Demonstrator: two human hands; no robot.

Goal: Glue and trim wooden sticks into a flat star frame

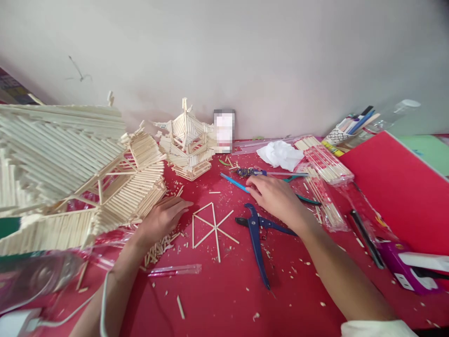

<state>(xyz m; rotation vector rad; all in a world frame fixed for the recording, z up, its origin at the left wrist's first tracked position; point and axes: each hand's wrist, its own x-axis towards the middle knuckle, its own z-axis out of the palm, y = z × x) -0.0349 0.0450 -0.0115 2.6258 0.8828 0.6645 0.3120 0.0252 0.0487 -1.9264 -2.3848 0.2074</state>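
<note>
My left hand (164,216) rests on the red table with its fingers stretched out and holds nothing. Its fingertips are beside a flat wheel-like figure of thin wooden sticks (215,228), with spokes crossing at the centre and rim pieces on the left side. My right hand (268,192) is closed at the end of a blue pen (232,180), which points left; the fingers partly hide that end. Just below the right hand lies a blue-handled cutter (257,243), its jaw to the left. Behind the pen is a dark tool with a purple part (249,172).
A large stick-built roof model (63,154) fills the left, with a small pavilion model (185,145) behind. A phone (224,131) leans on the wall. Crumpled tissue (280,155), packed sticks (326,161) and a red folder (400,192) lie right. Stick offcuts (159,250) lie beneath my left hand.
</note>
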